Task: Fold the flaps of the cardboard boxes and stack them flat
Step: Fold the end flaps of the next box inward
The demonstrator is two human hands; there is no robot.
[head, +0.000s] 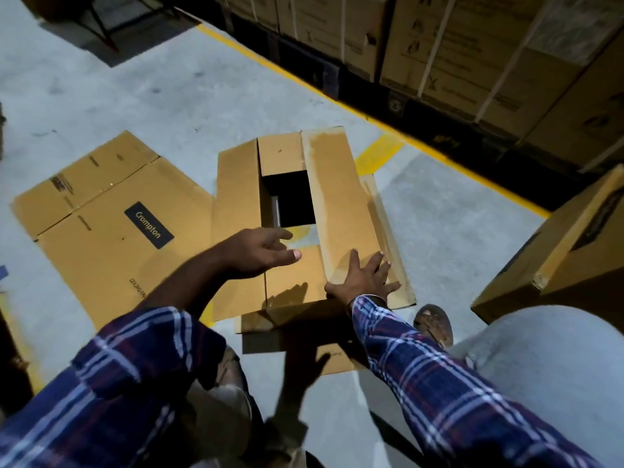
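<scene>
Right hand [363, 282] presses the long flap [341, 204] with fingers spread; left hand [261, 253] hovers loose over the open box [236, 231]: press both flaps level

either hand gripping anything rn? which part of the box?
Nothing is gripped. The right hand lies flat with spread fingers on the near end of the box's right flap. The left hand hovers open over the near flap.

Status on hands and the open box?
Right hand flat on right flap, pressing. Left hand open, hovering over near flap. Box top part open. Flattened box lies left; nothing blocking.
</scene>
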